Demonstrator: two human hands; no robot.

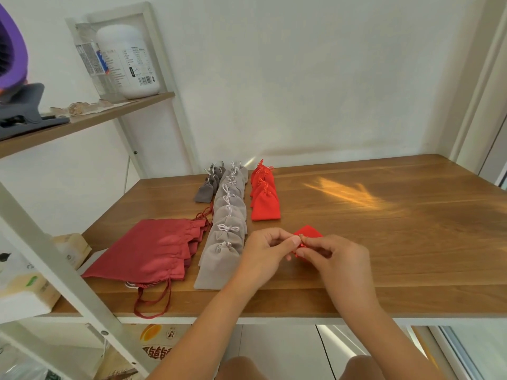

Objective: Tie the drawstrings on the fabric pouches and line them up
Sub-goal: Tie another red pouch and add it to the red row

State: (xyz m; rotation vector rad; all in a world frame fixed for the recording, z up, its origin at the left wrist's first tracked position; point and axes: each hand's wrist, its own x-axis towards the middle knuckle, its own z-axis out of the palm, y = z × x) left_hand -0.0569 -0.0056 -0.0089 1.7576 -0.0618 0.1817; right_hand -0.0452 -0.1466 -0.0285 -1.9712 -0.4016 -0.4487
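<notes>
The label on the white jar (129, 61) at upper left is too blurred to read. At lower centre, the left hand (267, 250) and right hand (330, 257), fingers curled, both pinch the drawstring (302, 244) of a red pouch (307, 232) lying just behind their fingertips.

I see two hands meeting over a wooden table (384, 242). The left hand (264, 250) and right hand (332, 256) pinch the drawstring (301, 244) of a small red pouch (307, 232). Behind them run rows of dark grey pouches (204, 192), light grey pouches (229, 215) and red pouches (265, 207). Larger crimson bags (148, 248) lie to the left.
</notes>
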